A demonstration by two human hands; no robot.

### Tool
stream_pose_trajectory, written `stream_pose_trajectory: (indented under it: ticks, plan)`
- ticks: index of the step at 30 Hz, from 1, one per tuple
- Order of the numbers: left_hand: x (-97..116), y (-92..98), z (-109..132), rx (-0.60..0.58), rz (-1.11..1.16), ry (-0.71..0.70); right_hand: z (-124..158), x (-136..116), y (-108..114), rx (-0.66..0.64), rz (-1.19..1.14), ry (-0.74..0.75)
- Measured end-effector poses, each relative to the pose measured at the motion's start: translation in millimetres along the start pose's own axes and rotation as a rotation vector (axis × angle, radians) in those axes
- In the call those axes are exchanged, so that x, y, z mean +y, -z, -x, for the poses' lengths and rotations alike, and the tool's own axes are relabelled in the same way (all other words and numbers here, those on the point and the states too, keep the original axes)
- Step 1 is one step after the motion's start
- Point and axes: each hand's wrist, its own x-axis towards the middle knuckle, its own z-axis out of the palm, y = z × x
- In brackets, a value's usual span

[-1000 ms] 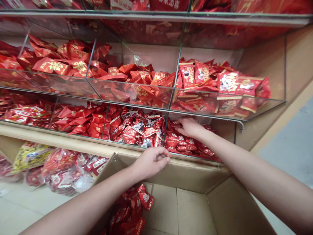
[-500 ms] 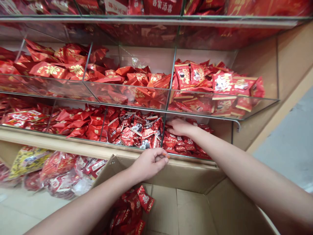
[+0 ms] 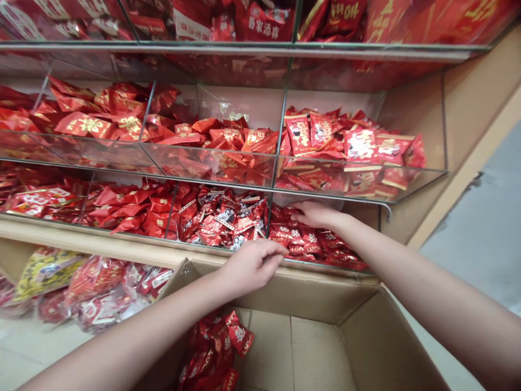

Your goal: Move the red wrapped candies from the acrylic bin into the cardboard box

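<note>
My right hand (image 3: 315, 213) reaches into the lower right compartment, palm down over small red candy packets (image 3: 303, 239) with gold and white lettering. Its fingers are stretched out on the packets, and their tips are partly hidden. Just in front of the shelf's front edge is my left hand (image 3: 258, 263), fingers loosely curled and nothing visible in them. Below it stands an open cardboard box (image 3: 317, 296), where a heap of matching red packets (image 3: 222, 347) lies at the left, partly behind my left forearm.
Clear dividers split the shelves. Red packets with black-and-white pictures (image 3: 228, 214) fill the bin to the left. Above, a clear-fronted tier holds more red packets (image 3: 360, 144). Plastic bags of sweets (image 3: 97, 282) lie under the shelf at left. A wooden side panel (image 3: 480, 103) bounds the right.
The view has shifted slightly. My right hand has moved a little to the right over the packets, uncovering more of them. My left hand stays near the shelf edge.
</note>
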Motion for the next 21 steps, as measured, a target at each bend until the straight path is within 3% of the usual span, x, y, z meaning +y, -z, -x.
stream_pose_trajectory:
  ticks: [2,3,5,8,10,14,21]
  plan:
    - [10,4.5,-21,0.065,-0.259,-0.205,2,4,-2,0.027,-0.026,-0.004]
    - [14,5.0,-35,0.06,-0.374,-0.235,2,4,-2,0.037,-0.039,-0.002]
    - [19,1.2,-65,-0.041,-0.609,-0.107,3,4,-3,0.05,-0.041,-0.019]
    - [17,-11.8,-106,-0.09,-0.701,0.055,4,0,-5,0.032,0.011,-0.094]
    - [12,-19.7,-123,-0.142,-0.736,0.15,7,-1,-7,0.041,0.018,-0.068]
    - [1,-24.6,-136,-0.245,-0.764,0.24,17,10,-5,0.1,-0.061,0.026]
    - [-10,-26.3,-140,-0.244,-0.808,0.274,33,25,2,0.085,-0.054,0.041]
